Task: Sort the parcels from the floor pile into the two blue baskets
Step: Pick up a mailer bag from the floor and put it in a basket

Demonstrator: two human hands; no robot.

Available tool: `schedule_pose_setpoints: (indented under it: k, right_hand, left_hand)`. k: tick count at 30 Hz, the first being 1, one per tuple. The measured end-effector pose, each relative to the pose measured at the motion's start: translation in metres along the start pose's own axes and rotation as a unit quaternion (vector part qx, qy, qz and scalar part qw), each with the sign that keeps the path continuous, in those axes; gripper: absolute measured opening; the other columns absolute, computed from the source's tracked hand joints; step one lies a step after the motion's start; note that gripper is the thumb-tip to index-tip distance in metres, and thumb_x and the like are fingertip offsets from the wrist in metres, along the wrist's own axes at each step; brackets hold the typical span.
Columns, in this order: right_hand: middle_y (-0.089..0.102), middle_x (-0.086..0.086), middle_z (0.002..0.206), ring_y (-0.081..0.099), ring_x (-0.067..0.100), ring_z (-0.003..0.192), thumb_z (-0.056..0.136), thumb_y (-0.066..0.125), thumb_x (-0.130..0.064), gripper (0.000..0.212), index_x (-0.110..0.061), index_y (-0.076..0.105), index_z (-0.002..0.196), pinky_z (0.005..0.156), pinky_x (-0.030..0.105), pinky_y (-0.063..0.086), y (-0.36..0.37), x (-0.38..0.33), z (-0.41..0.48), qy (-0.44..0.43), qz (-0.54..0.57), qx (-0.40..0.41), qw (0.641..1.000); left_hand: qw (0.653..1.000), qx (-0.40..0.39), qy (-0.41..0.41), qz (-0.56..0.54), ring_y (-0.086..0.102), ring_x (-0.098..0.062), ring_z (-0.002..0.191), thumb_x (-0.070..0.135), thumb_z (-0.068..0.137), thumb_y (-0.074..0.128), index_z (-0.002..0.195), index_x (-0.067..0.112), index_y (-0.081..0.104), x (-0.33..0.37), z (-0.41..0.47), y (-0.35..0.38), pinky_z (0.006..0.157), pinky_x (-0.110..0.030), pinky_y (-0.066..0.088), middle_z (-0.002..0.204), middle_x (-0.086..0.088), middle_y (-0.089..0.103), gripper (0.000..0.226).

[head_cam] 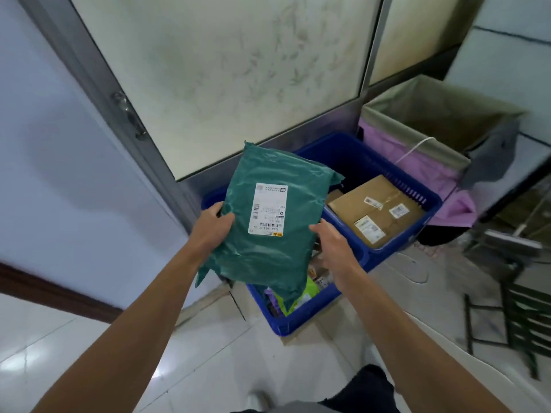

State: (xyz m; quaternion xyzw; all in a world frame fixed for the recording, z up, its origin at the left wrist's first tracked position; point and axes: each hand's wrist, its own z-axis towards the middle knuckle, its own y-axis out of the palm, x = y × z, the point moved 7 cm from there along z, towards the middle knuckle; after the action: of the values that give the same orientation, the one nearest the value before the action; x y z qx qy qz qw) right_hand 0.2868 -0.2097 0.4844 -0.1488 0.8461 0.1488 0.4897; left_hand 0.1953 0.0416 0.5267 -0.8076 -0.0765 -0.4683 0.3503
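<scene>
A green plastic mailer parcel (268, 254) with a white label faces me, held above the near blue basket (301, 320). My left hand (213, 226) grips its left edge. My right hand (331, 242) holds its right edge, fingers curled behind it. The near basket holds several soft packets, mostly hidden by the parcel. The far blue basket (417, 201) sits behind it to the right and holds a brown cardboard box (375, 211) with white labels.
A frosted glass door with a metal frame (98, 73) stands behind the baskets. An open carton lined with a purple bag (429, 147) is at the right. A dark folding rack (521, 317) leans at the far right. White tiled floor lies below.
</scene>
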Motion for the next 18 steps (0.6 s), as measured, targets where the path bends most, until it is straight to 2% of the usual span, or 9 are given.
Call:
schedule_pose_setpoints:
  k: [3, 5, 10, 14, 18]
  right_hand:
    - [0.069, -0.005, 0.120, 0.066, 0.017, 0.108, 0.097, 0.053, -0.036, 0.027, -0.031, 0.067, 0.120, 0.072, 0.034, 0.054, -0.047, -0.010, 0.022, 0.011, 0.008, 0.004, 1.000]
    - [0.070, -0.005, 0.122, 0.066, 0.018, 0.110, 0.094, 0.054, -0.040, 0.031, -0.029, 0.066, 0.120, 0.077, 0.035, 0.054, -0.085, -0.017, 0.042, 0.021, 0.006, 0.002, 1.000]
    - [0.071, -0.005, 0.121, 0.066, 0.017, 0.112, 0.092, 0.058, -0.037, 0.025, -0.033, 0.070, 0.113, 0.096, 0.044, 0.055, -0.174, -0.042, 0.090, 0.045, 0.017, -0.022, 0.999]
    - [0.072, -0.006, 0.119, 0.067, 0.016, 0.111, 0.091, 0.059, -0.036, 0.028, -0.034, 0.069, 0.117, 0.094, 0.041, 0.057, -0.219, -0.067, 0.124, 0.064, 0.010, -0.055, 0.996]
    - [0.069, -0.006, 0.126, 0.066, 0.015, 0.114, 0.096, 0.058, -0.036, 0.038, -0.031, 0.061, 0.133, 0.087, 0.036, 0.057, -0.238, -0.086, 0.161, 0.081, 0.008, -0.094, 0.992]
  left_hand:
    - [1.000, -0.012, -0.001, 0.008, 0.072, -0.019, 0.090, 0.032, 0.082, 0.056, 0.118, 0.034, 0.068, 0.031, 0.016, 0.040, 0.088, -0.045, 0.059, 0.101, 0.007, 0.074, 0.037]
    - [1.000, -0.015, -0.002, 0.014, 0.072, -0.019, 0.091, 0.033, 0.082, 0.056, 0.125, 0.032, 0.066, 0.056, 0.028, 0.075, 0.089, -0.045, 0.059, 0.103, 0.006, 0.074, 0.044]
    - [0.999, -0.017, -0.031, 0.020, 0.070, -0.020, 0.092, 0.027, 0.089, 0.054, 0.130, 0.029, 0.062, 0.105, 0.053, 0.161, 0.086, -0.042, 0.058, 0.107, 0.003, 0.071, 0.041]
    - [0.998, -0.005, -0.052, 0.033, 0.069, -0.021, 0.091, 0.023, 0.090, 0.054, 0.124, 0.026, 0.064, 0.137, 0.079, 0.204, 0.075, -0.035, 0.056, 0.104, 0.003, 0.070, 0.035]
    - [0.997, 0.019, -0.073, 0.027, 0.070, -0.023, 0.093, 0.026, 0.085, 0.056, 0.121, 0.029, 0.066, 0.159, 0.110, 0.223, 0.089, -0.044, 0.058, 0.107, 0.003, 0.071, 0.038]
